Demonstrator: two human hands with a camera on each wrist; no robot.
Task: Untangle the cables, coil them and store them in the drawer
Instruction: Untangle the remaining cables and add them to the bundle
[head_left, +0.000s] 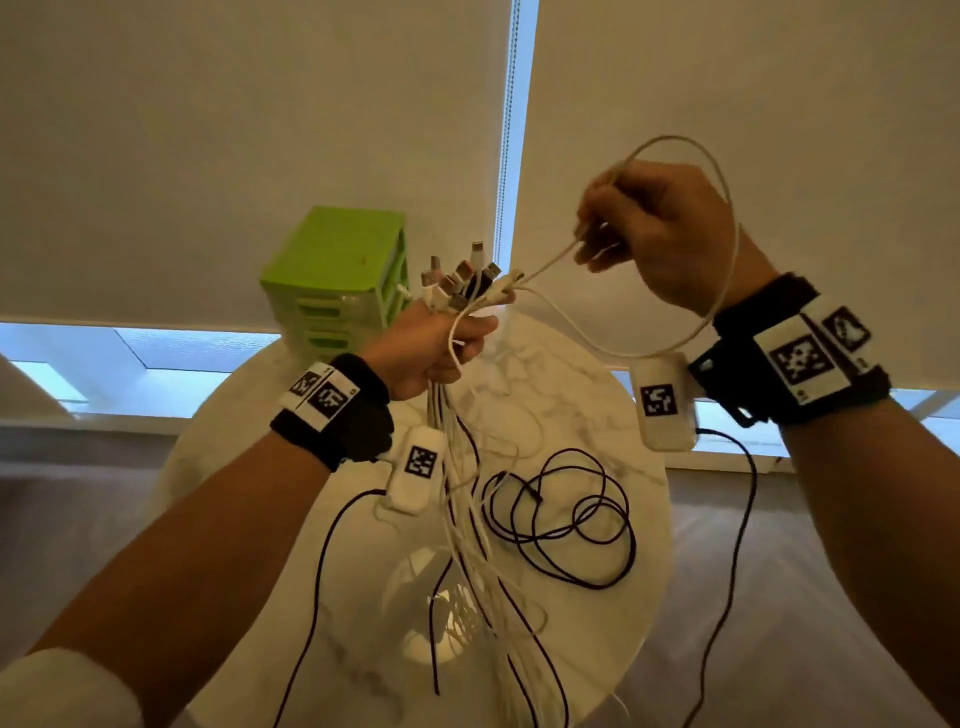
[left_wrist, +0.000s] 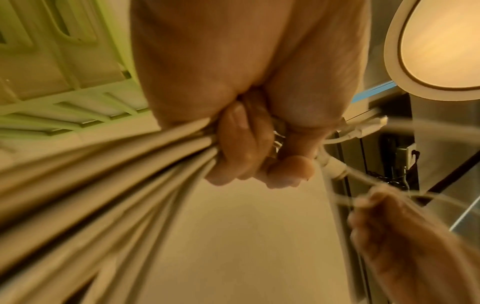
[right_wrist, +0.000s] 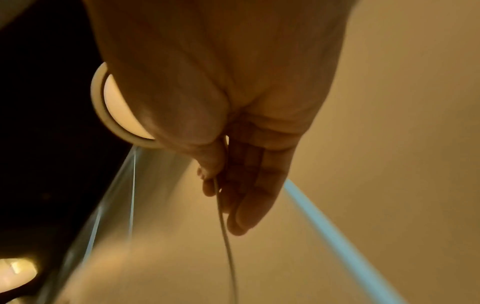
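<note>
Left hand: the left hand (head_left: 434, 348) is raised above the table, fingers curled tight round a bundle of thin white and black charging cables (head_left: 457, 467), gripped just below their plugs (head_left: 462, 280), which fan out above the fist.
Right hand: the right hand (head_left: 660, 234) is higher and to the right, thumb and fingers pinching one thin white cable (head_left: 727, 249) that arcs in a loop over and behind the hand and runs back to the bundle.
Loose ends: the bundle's tails hang down onto the round white marble-patterned table (head_left: 597, 395), where a black cable (head_left: 571, 525) lies in slack loops.
Drawer: the small lime-green plastic drawer unit (head_left: 337, 270) stands at the table's far edge, behind the left hand; its drawers look closed.
Step in hand: probably separating one white cable from the bundle.
Next move: likely drawing that cable clear without dragging neighbours along, while the left grip holds the rest; then winding it into a coil.
</note>
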